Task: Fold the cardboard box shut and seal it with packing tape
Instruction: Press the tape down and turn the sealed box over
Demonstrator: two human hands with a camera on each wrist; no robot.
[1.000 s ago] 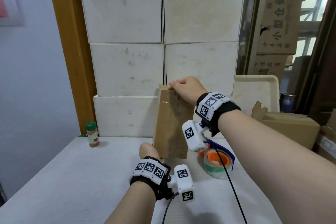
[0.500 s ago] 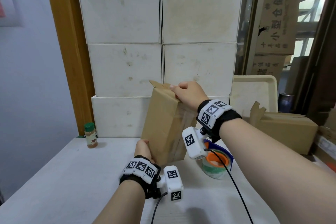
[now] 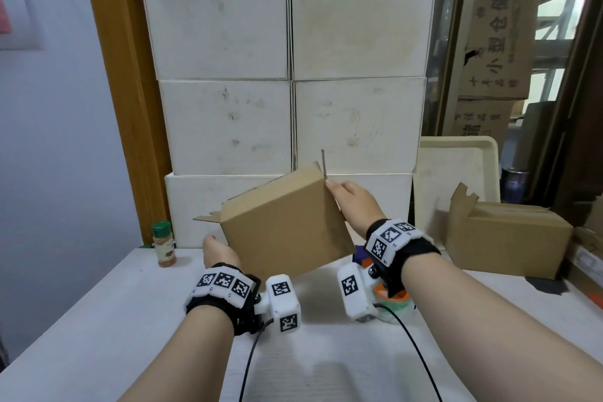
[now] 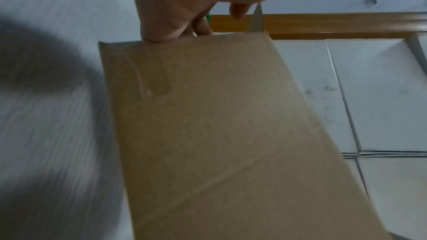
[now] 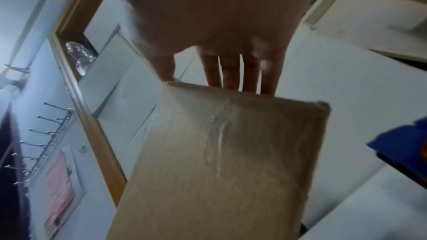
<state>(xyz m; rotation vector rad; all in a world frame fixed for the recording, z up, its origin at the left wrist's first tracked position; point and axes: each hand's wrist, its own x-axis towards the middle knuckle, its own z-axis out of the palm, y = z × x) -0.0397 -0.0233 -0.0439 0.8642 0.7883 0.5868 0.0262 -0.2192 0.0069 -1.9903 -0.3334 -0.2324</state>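
A brown cardboard box hangs tilted above the white table, its left end lower. My left hand grips its lower left edge, thumb and fingers wrapped over the box. My right hand holds the upper right end, with fingers reaching over the far edge of the box and the thumb at the corner. Clear tape runs across that face. Loose flaps stick out at the left end. An orange and blue tape dispenser stands on the table, partly hidden behind my right wrist.
A stack of white boxes rises just behind the held box. A green-capped spice jar stands at the table's back left. Another cardboard box and a leaning cream tray are at the right. Black cables trail from both wrists.
The box stood on end on the table; it has been lifted and tipped leftward. My left hand moved left along its lower edge, and my right hand came down with the top end.
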